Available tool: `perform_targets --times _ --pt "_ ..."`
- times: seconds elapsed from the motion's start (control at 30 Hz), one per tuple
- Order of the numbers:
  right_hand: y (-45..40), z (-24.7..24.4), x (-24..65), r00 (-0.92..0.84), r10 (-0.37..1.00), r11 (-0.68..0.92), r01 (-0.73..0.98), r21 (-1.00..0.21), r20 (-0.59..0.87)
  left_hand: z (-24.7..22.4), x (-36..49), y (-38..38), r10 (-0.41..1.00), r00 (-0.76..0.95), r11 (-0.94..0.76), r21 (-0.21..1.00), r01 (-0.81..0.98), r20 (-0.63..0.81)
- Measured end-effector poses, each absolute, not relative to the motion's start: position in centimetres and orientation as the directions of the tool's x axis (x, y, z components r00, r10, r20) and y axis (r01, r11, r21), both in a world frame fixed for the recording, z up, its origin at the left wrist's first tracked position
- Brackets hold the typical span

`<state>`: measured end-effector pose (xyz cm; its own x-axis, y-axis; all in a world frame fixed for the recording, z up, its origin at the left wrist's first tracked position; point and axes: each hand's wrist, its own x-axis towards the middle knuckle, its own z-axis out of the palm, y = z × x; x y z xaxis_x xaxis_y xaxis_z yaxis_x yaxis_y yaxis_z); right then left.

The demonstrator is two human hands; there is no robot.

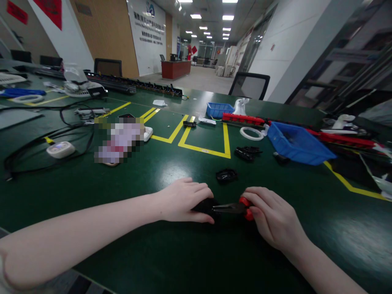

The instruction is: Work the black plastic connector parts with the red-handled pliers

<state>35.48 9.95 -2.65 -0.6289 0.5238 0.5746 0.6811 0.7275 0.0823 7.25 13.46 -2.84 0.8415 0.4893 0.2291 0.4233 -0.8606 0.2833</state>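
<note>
Near the middle of the green table, my left hand is closed around a black part, mostly covered by the fingers. My right hand grips the red handles of a pair of pliers. The pliers' narrow metal jaws point left and meet the right side of the black part. What the tips pinch, if anything, is too small to tell. Just beyond both hands lies a black shell-like piece, with more black pieces a little farther back and right.
A blue bin stands on the right, beside a white ring and a red strip. A smaller blue basket sits farther back. Black cables and a blurred-out phone lie on the left of the table.
</note>
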Motion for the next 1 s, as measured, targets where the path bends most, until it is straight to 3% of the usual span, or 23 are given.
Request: perform_targets --times 0.3,0.57,1.0 --pt "10.0 -2.7 35.52 -0.642 0.503 0.739 0.666 0.097 0.578 -2.69 7.26 13.42 0.478 0.851 -0.867 0.275 0.416 0.219" --pt "9.95 -2.86 35.98 -0.563 0.592 0.696 0.718 -0.013 0.577 -2.57 7.22 13.52 0.493 0.845 -0.852 0.311 0.421 0.207" --pt "9.94 -2.86 35.77 -0.626 0.551 0.724 0.688 0.058 0.552 -2.76 7.17 13.63 0.495 0.847 -0.847 0.327 0.419 0.195"
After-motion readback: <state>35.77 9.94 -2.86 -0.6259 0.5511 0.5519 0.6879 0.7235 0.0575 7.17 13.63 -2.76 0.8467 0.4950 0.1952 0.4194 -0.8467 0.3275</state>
